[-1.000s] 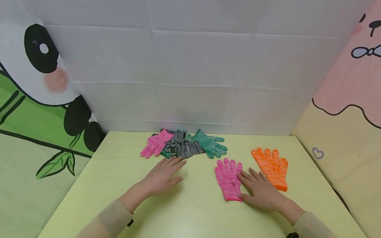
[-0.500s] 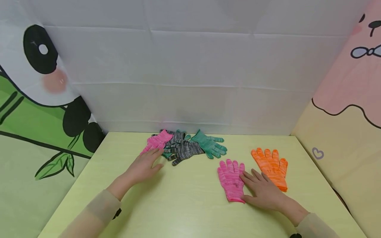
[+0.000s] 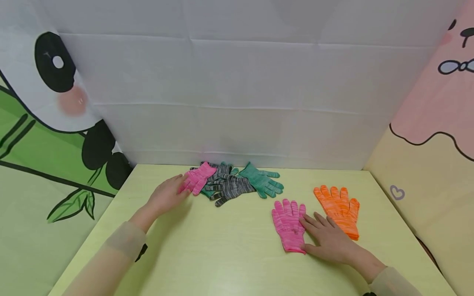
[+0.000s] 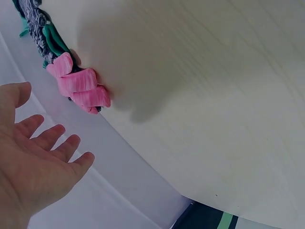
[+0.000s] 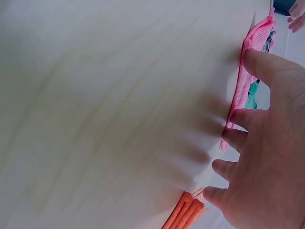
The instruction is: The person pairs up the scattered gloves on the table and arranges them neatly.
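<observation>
My left hand (image 3: 168,195) is at the left end of a glove pile, its fingertips overlapping a small pink glove (image 3: 198,177) in the head view. In the left wrist view its fingers are spread and loosely bent, with nothing in them. Beneath and beside that pink glove lie black-and-grey knit gloves (image 3: 235,188) and green gloves (image 3: 263,181). Nearer the front, another pink glove (image 3: 286,226) lies flat, fingers pointing away. My right hand (image 3: 329,240) touches its right edge with thumb and fingertips, the fingers spread. Just behind that hand is an orange glove (image 3: 340,209), lying flat.
All the gloves lie on a pale yellow table (image 3: 207,255). A white cloth wall (image 3: 237,102) rises at its back edge. Printed panels stand along both sides, a green one (image 3: 55,152) on the left and a pink and cream one (image 3: 426,164) on the right.
My left hand has moved left from in front of the grey glove to the pink glove on the pile. The front pink glove has shifted slightly right, with my right hand still at its edge.
</observation>
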Motion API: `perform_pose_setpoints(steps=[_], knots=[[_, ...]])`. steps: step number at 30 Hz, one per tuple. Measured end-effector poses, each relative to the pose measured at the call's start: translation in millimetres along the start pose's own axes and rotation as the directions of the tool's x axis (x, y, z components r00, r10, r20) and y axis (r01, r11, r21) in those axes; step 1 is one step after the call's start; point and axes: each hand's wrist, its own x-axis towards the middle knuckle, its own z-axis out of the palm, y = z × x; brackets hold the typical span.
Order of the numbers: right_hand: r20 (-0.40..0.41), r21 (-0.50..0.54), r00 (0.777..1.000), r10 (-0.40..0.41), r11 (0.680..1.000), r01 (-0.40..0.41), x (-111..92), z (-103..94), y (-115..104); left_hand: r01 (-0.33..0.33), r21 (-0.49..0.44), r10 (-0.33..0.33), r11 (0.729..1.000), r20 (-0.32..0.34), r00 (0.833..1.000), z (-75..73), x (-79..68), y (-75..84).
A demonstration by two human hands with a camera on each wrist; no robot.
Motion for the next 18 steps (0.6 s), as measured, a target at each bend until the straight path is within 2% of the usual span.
perform_pose_setpoints(steps=[4, 9, 18], knots=[[0.007, 0.011, 1.000, -0.009, 1.000, 0.009, -1.8, -1.8, 0.4, 0.037, -0.021, -0.037, 0.999, 0.002, 0.999, 1.6, 10.9, -2.8], [0.007, 0.021, 1.000, -0.003, 1.000, 0.003, -1.8, -2.5, 0.8, 0.062, 0.005, -0.062, 0.998, -0.007, 0.998, 11.5, 27.7, -2.9], [0.008, 0.010, 1.000, -0.005, 1.000, 0.005, -2.0, -3.5, -0.4, 0.106, 0.045, -0.107, 0.993, 0.011, 0.994, 22.4, 44.9, 9.0]])
